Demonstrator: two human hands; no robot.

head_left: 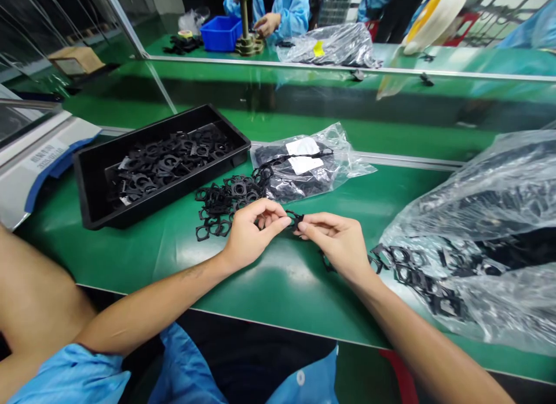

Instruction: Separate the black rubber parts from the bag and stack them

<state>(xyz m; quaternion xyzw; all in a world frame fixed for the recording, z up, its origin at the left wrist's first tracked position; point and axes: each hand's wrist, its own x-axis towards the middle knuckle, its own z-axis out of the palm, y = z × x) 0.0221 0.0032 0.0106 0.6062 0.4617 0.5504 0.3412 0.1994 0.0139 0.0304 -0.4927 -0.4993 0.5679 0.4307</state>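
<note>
Between my two hands, above the green table, is a small black ring-shaped plastic part [293, 220]. The fingertips of my left hand [254, 230] pinch its left side. My right hand [336, 239] grips its right side between thumb and fingers. Just behind my left hand lies a loose pile of similar black ring parts [217, 201]. A few more black parts [328, 263] show beside and partly under my right hand. The fine shape of the held part is too small to make out.
A black tray [163, 213] full of black parts stands at left. Behind my hands lies a clear bag [321, 172] with a white label. A large open plastic bag [490, 190] spills parts at right. Across the glossy divider, a person's hand [268, 24] works near a blue bin [220, 33].
</note>
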